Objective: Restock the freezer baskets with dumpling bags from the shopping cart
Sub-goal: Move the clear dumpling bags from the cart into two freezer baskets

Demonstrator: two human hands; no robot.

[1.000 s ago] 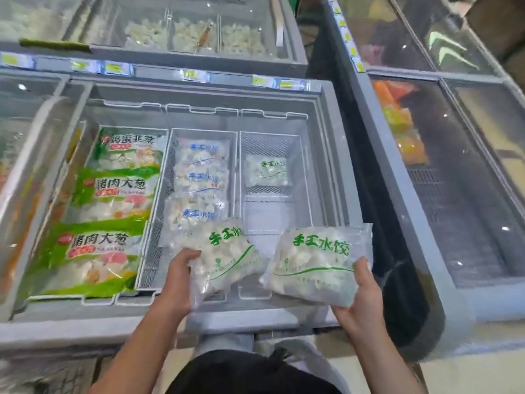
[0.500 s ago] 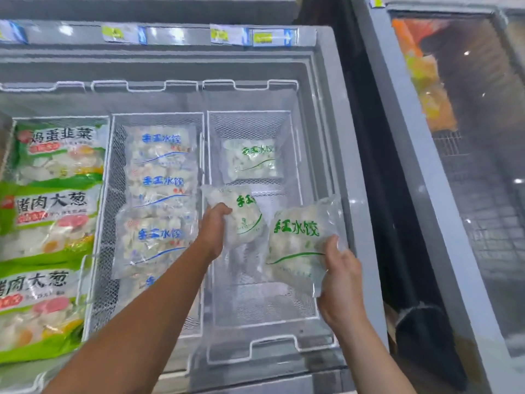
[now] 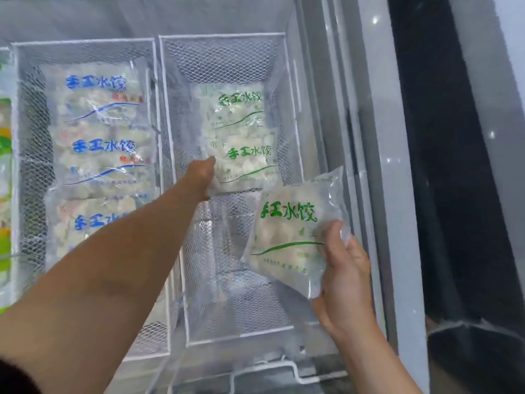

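My left hand [image 3: 202, 177] reaches deep into the right wire basket [image 3: 287, 109] and holds the left edge of a green-lettered dumpling bag [image 3: 245, 166], which lies just in front of another green-lettered bag [image 3: 233, 108] at the basket's far end. My right hand [image 3: 345, 277] grips a third green-lettered bag [image 3: 289, 240] by its lower right corner, tilted above the near right part of the same basket. The fingers of my left hand are hidden under the bag.
The middle wire basket [image 3: 25, 155] holds several blue-lettered dumpling bags [image 3: 102, 155]. Green packets show at the far left edge. The freezer's grey rim [image 3: 377, 166] runs along the right, with a dark gap beyond it. The near half of the right basket shows bare mesh.
The camera has leaned in closer. My left hand carried its bag further into the right basket, up against the bag lying there. My right hand stayed near the basket's right side with its bag.
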